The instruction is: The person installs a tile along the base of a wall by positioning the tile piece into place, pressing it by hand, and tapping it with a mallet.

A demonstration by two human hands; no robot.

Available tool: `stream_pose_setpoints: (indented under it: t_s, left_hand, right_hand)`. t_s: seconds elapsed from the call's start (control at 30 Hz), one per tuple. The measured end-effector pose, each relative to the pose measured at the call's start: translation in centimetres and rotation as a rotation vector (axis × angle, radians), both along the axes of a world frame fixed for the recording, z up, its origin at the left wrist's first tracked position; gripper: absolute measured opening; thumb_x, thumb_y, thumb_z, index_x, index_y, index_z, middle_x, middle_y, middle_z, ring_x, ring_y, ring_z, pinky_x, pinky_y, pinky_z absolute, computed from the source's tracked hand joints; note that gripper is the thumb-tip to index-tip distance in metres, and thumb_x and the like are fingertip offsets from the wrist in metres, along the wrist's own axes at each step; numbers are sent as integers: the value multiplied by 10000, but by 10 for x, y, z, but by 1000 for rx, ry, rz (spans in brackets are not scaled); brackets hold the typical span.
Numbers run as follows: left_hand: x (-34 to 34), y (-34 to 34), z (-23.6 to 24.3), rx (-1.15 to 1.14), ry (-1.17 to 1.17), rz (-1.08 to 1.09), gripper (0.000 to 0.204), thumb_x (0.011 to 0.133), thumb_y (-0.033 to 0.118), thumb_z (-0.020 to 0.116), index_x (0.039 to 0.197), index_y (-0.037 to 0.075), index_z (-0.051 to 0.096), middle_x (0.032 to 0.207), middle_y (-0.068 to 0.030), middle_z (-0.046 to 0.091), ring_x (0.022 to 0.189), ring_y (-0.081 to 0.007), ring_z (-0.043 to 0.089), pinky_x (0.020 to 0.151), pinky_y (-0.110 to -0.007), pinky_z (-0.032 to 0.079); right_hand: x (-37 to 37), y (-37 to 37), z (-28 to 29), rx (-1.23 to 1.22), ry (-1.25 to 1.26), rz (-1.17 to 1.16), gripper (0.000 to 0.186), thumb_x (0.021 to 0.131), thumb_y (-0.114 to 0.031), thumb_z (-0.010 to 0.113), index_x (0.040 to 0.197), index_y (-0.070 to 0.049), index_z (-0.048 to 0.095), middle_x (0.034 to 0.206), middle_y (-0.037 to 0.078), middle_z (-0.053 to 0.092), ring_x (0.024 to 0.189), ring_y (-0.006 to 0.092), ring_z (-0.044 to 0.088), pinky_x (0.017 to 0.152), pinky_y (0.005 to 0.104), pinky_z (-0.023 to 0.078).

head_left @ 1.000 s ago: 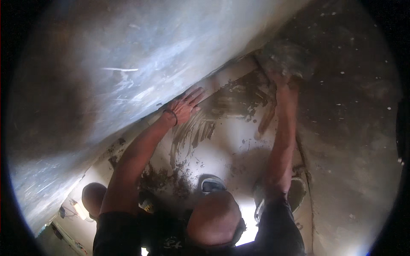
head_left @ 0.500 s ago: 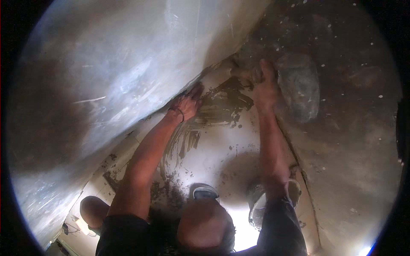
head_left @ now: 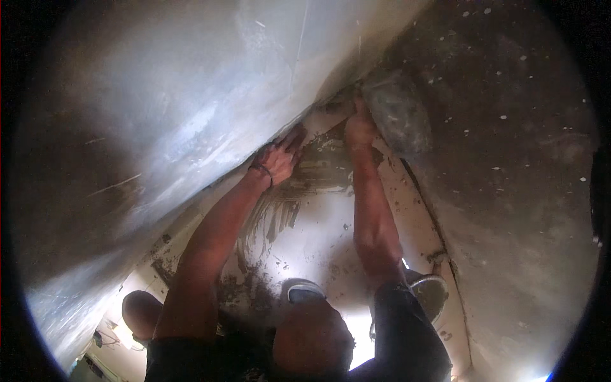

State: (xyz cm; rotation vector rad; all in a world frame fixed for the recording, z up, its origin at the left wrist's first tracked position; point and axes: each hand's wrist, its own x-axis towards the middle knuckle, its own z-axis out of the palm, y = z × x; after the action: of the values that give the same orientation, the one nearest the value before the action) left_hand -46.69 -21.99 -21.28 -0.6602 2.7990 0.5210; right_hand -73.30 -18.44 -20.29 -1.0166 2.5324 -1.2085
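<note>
My left hand (head_left: pixel 280 159) lies flat on the floor (head_left: pixel 324 219) at the foot of the left wall, its fingers stretched toward the corner. A dark band circles that wrist. My right hand (head_left: pixel 361 130) is closed close to the far corner where the two walls meet, beside the right wall. What it grips, if anything, I cannot make out. Between and below the hands spreads a wet grey-brown smear (head_left: pixel 318 172) with streaky marks, like mortar or cement paste.
A grey wall (head_left: pixel 210 95) slants along the left, and a darker, paint-specked wall (head_left: pixel 509 165) rises on the right with a paler patch (head_left: pixel 398 114). A bucket (head_left: pixel 431 296) stands by my right forearm. My knee (head_left: pixel 312 344) and shoe (head_left: pixel 305 291) are at the bottom.
My right hand has moved left and slightly inward, away from the right wall's pale patch toward the corner. My left hand stays nearly in place. The view has shifted a little.
</note>
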Motion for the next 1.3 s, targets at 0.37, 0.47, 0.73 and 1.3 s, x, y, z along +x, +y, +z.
stream_pose_setpoints:
  t_s: [0.37, 0.47, 0.73, 1.3]
  left_hand:
    - [15, -8, -73, 816, 768, 178, 568, 1012, 221, 432, 1559, 72, 416, 1690, -117, 245, 1540, -319, 265, 1229, -458, 335]
    - [17, -2, -89, 1010, 833, 179, 572, 1002, 213, 436, 1554, 64, 425, 1685, -129, 257, 1543, -323, 259, 1233, -454, 333]
    - [1, 3, -35, -209, -109, -185, 564, 1012, 269, 434, 1558, 129, 430, 1687, -100, 259, 1535, -329, 280, 1230, -481, 338]
    - [4, -1, -42, -211, -22, -39, 555, 1099, 344, 299, 1633, 203, 243, 1706, -60, 192, 1448, -315, 428, 1191, -456, 396]
  right_hand:
    - [43, 24, -2, -374, -197, 48, 445, 987, -82, 561, 1431, -59, 571, 1415, 132, 592, 1296, 304, 544, 1117, 385, 394]
    - [34, 19, -10, -205, 162, 62, 421, 985, -58, 543, 1402, -33, 592, 1465, 126, 548, 1336, 303, 511, 1142, 408, 373]
    - [-10, 17, -65, 27, 248, 22, 480, 937, 14, 541, 1413, -32, 582, 1512, 133, 511, 1400, 263, 462, 1169, 368, 348]
    - [-50, 14, -64, 256, 291, -14, 534, 1005, -193, 538, 1524, -116, 438, 1427, 146, 593, 1251, 310, 600, 1040, 403, 473]
